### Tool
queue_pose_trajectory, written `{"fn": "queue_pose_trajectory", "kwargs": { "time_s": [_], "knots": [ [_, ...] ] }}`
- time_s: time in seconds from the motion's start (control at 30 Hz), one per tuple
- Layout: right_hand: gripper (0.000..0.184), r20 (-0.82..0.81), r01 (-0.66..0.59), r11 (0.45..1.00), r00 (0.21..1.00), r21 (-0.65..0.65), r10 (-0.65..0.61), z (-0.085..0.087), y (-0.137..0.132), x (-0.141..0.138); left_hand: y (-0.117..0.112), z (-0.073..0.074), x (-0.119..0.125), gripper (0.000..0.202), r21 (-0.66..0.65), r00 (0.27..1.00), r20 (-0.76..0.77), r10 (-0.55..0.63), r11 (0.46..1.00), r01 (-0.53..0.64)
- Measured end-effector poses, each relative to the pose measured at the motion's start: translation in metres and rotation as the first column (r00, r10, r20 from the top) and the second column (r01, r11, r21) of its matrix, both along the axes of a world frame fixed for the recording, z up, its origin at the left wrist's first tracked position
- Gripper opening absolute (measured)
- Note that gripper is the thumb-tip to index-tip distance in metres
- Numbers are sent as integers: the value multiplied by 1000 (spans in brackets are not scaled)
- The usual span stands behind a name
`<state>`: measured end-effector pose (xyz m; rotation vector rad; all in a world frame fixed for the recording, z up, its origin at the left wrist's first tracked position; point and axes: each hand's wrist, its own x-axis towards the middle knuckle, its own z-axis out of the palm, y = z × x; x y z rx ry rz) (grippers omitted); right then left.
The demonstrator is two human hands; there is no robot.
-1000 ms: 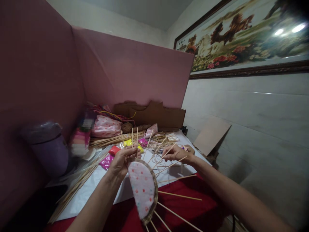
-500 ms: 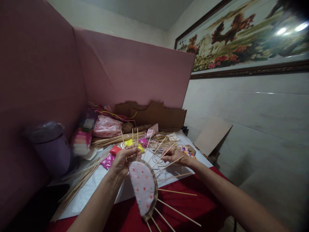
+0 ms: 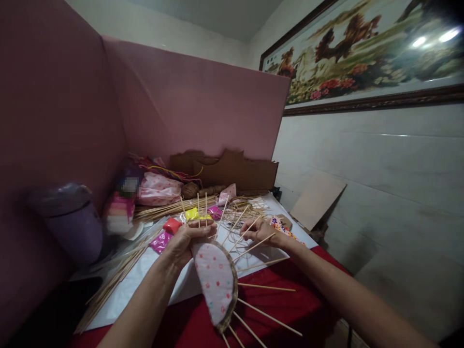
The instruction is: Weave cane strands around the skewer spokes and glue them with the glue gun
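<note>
A half-round panel covered in white cloth with coloured dots hangs over the table's front edge, tilted. Brown cord lines its curved rim, and several thin wooden sticks fan out from it. My left hand is closed on the panel's upper end, thumb across the front near the upright sticks. To the right, my right hand is among the slanting sticks with its fingers pinched together. Whatever lies between those fingertips is too small to make out, though loose strands of cord show just below.
Behind my hands lie packets of yellow, red and magenta material. Bundles of sticks lie at left, a ball of twine at the back. A lidded purple bin stands far left; cardboard leans behind.
My left thumb has moved slightly right across the panel's upper end. The right hand has shifted a little left, still pinched. The whole view has moved slightly.
</note>
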<state>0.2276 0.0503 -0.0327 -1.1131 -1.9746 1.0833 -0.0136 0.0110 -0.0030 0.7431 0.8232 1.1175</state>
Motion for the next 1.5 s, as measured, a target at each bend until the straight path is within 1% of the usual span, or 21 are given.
{"fn": "queue_pose_trajectory", "kwargs": {
  "time_s": [0.2,0.3,0.4,0.57,0.63,0.77,0.9,1.03,1.17,1.27,1.4,1.5],
  "knots": [
    [16,-14,5,1000,1000,10,-5,-5,3,2,-6,5,-3,19,10,987,44,-157,988,157],
    [17,-24,17,1000,1000,24,-17,-8,4,4,-6,5,-5,13,8,980,48,-196,981,195],
    [19,-40,39,998,998,40,-38,-10,6,5,-5,4,-6,12,20,973,55,-222,975,221],
    [23,-69,82,995,995,59,-78,-9,6,7,-3,2,-7,25,33,977,38,-210,977,209],
    [24,-78,102,992,992,67,-97,-8,6,9,-2,2,-8,27,33,978,38,-207,978,206],
    [30,-101,142,986,986,88,-133,-5,8,12,-1,1,-8,29,19,982,20,-190,982,189],
    [35,-117,143,985,984,95,-132,-2,8,13,-1,1,-8,29,25,983,7,-186,982,185],
    [36,-139,171,978,978,123,-154,2,9,15,-1,1,-8,29,26,983,5,-183,983,182],
    [35,-162,226,958,967,176,-198,4,14,19,-1,1,-8,29,3,985,-1,-174,985,174],
    [31,-124,233,952,970,200,-211,4,18,21,-1,1,-7,30,1,985,-3,-174,985,174],
    [26,-22,215,950,976,226,-215,7,18,24,-1,1,-6,30,-1,988,-13,-152,988,152],
    [24,44,253,933,961,254,-273,12,17,37,0,1,-5,30,-3,990,-7,-144,990,144]
  ]
}}
